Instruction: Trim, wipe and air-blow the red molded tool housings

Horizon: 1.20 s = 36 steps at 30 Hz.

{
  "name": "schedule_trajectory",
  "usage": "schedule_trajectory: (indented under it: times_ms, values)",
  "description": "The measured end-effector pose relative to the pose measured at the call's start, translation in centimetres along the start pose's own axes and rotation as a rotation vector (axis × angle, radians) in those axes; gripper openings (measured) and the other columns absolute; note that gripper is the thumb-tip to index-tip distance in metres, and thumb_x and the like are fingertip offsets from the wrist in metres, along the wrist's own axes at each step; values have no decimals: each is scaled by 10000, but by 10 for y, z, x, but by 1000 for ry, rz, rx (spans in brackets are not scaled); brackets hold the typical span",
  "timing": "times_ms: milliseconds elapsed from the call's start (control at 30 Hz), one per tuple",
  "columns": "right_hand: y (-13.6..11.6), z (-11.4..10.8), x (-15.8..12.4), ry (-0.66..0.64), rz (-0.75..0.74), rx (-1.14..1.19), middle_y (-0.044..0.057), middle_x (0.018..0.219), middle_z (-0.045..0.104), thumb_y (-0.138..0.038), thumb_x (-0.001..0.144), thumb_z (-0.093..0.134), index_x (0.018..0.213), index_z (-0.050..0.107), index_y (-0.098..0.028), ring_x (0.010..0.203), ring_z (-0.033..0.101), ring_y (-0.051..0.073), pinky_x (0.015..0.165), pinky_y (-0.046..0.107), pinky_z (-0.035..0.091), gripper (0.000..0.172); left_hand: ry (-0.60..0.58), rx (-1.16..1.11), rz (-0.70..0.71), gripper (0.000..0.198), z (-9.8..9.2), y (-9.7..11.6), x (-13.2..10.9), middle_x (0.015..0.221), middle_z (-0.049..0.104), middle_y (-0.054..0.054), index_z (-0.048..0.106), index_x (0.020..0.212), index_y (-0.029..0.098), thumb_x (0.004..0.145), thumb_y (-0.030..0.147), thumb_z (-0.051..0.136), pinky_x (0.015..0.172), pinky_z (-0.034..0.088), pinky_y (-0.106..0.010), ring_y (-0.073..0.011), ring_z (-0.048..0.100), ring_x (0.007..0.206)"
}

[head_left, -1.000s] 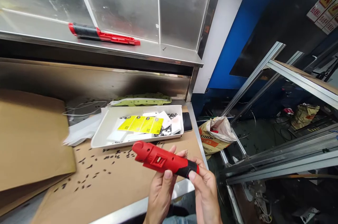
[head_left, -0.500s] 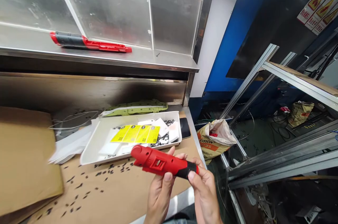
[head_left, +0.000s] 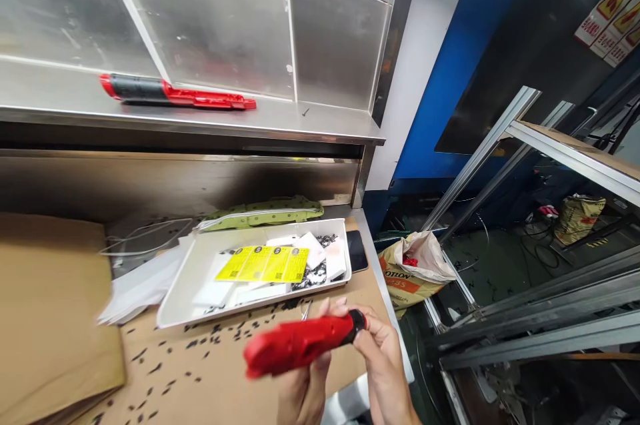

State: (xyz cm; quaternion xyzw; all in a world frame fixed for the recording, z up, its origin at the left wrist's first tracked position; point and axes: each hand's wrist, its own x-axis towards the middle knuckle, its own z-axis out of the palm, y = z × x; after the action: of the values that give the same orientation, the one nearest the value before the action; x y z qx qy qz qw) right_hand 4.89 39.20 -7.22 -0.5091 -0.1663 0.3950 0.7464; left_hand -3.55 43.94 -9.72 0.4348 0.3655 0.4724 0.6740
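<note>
A red plastic tool housing with a black end (head_left: 300, 341) is held up over the front of the bench, blurred by motion. My left hand (head_left: 307, 385) supports it from below, with fingertips showing behind its far side. At the black end, my right hand (head_left: 383, 358) has thumb and fingers closed around it. Just beyond is a white tray (head_left: 175, 291) with a yellow label sheet (head_left: 265, 265), white pieces and small dark parts in it. A similar red and black housing (head_left: 175, 93) lies on the metal shelf above.
Cardboard (head_left: 55, 318) stands at the left, beside white paper sheets (head_left: 145, 285). Small black bits are scattered over the bench. A green pouch (head_left: 265, 213) and a phone (head_left: 357, 250) border the tray. Right of the bench are an open sack (head_left: 415, 268) and a metal frame (head_left: 480, 158).
The red housing has turned in my hands, its red end swinging lower and toward me. Both hands keep hold of it. The view has shifted slightly.
</note>
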Motion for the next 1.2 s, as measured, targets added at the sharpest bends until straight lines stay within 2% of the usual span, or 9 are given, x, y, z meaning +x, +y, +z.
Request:
schedule_trajectory:
  times_ms: [133, 333, 467, 633, 767, 867, 967, 1067, 1200]
  values:
    - [-4, 6, -7, 23, -15, 22, 126, 1202, 693, -527, 711, 789, 1039, 769, -197, 1162, 611, 315, 1018, 425, 469, 466, -79, -229, -176, 616, 3, 8, 21, 1214, 742, -93, 678, 1265, 253, 746, 572, 768, 1150, 426, -411, -340, 536, 1338]
    - [-2, -4, -9, 194, -52, -116, 131, 1155, 699, -571, 715, 793, 711, 711, -195, 1103, 618, 284, 911, 350, 492, 385, 16, -460, -381, 785, 3, 23, 42, 1152, 763, -70, 632, 1321, 288, 613, 505, 894, 891, 621, -336, -294, 690, 1124]
    - [2, -22, -5, 191, -110, -277, 119, 1164, 683, -550, 782, 743, 707, 710, -192, 1111, 597, 275, 899, 339, 491, 367, 49, -538, -430, 832, 3, 27, 46, 1184, 752, -80, 650, 1300, 267, 540, 426, 949, 810, 642, -290, -273, 719, 1053]
    - [0, -32, 6, 195, -210, -477, 131, 1292, 637, -552, 883, 612, 944, 782, -211, 1263, 526, 303, 1027, 424, 428, 386, 42, -549, -428, 720, -2, 25, 47, 1196, 747, -76, 683, 1249, 261, 594, 441, 922, 826, 626, -271, -244, 715, 1056]
    - [-1, -32, 13, 329, -323, -598, 120, 1213, 646, -507, 838, 670, 820, 753, -204, 1184, 566, 292, 1041, 446, 397, 315, 55, -483, -400, 660, -4, 24, 45, 1097, 776, -57, 707, 1185, 261, 602, 503, 902, 812, 598, -224, -206, 709, 1048]
    - [1, -36, 13, 331, -369, -596, 96, 1168, 654, -454, 814, 705, 932, 718, -214, 1128, 592, 264, 985, 417, 443, 267, 74, -470, -386, 651, -5, 24, 44, 1012, 788, -34, 728, 1114, 271, 552, 545, 911, 893, 585, -266, -218, 718, 1034]
    - [9, -46, 19, 225, -328, -689, 93, 1085, 680, -450, 868, 640, 942, 724, -209, 1042, 618, 246, 885, 372, 477, 266, 140, -534, -453, 437, -8, 30, 48, 923, 785, -54, 742, 1004, 227, 722, 556, 799, 847, 619, -317, -245, 742, 958]
    - [30, -61, 40, 117, -230, -815, 81, 925, 703, -424, 867, 614, 884, 746, -201, 844, 642, 232, 740, 347, 488, 260, 232, -534, -486, 359, -17, 41, 56, 774, 747, -42, 733, 977, 185, 994, 421, 464, 632, 620, -228, -151, 718, 672]
    - [76, -64, 72, 41, -159, -901, 65, 808, 713, -294, 785, 654, 824, 761, -207, 724, 649, 242, 703, 364, 484, 144, 257, -468, -446, 403, -37, 58, 63, 783, 744, -27, 730, 1027, 171, 1030, 337, 364, 536, 595, -186, -105, 641, 533]
